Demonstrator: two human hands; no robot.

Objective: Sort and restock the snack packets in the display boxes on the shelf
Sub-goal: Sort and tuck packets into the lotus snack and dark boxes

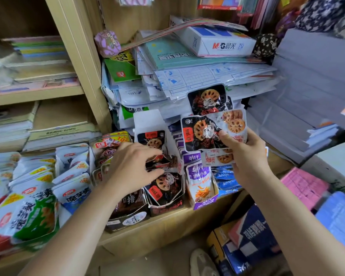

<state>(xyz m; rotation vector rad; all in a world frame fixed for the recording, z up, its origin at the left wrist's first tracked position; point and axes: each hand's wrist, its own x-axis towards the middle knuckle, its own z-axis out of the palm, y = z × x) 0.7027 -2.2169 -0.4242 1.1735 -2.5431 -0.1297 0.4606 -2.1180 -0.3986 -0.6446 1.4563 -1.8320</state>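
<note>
My right hand (244,151) holds a fan of several lotus-root snack packets (205,124), black ones and pale ones, raised above the shelf. My left hand (135,166) reaches into the black display box (165,208) and pinches a black lotus-root packet (161,159) standing in it. More black packets (165,186) fill the front of that box. Its white back flap (147,121) stands upright behind my left hand.
A purple box of fish-snack packets (202,186) stands right of the black box, blue packets (226,179) beyond it. A dark box (127,214) sits to the left, then white and green packets (34,198). Stacked paper and an M&G carton (217,41) rise behind. Cartons lie on the floor.
</note>
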